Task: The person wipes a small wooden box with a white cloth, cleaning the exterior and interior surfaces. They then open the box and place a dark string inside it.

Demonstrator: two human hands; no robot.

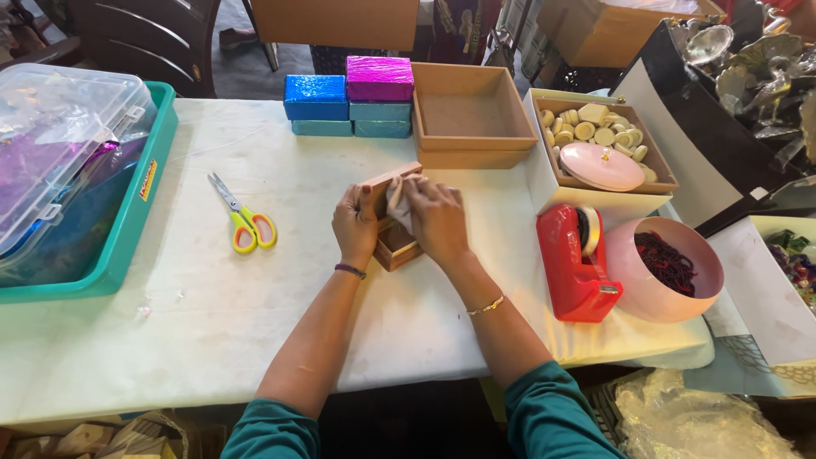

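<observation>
Mid-table, the left hand (355, 223) grips a small wooden box (393, 238) while the right hand's (436, 219) fingers press a white cloth (398, 202) against it, likely wiping; next, probably turning it.

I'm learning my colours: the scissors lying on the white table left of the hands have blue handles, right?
Not quite. The scissors do lie on the white table, left of the hands, but the head view shows that their handles are yellow and orange, not blue.
</observation>
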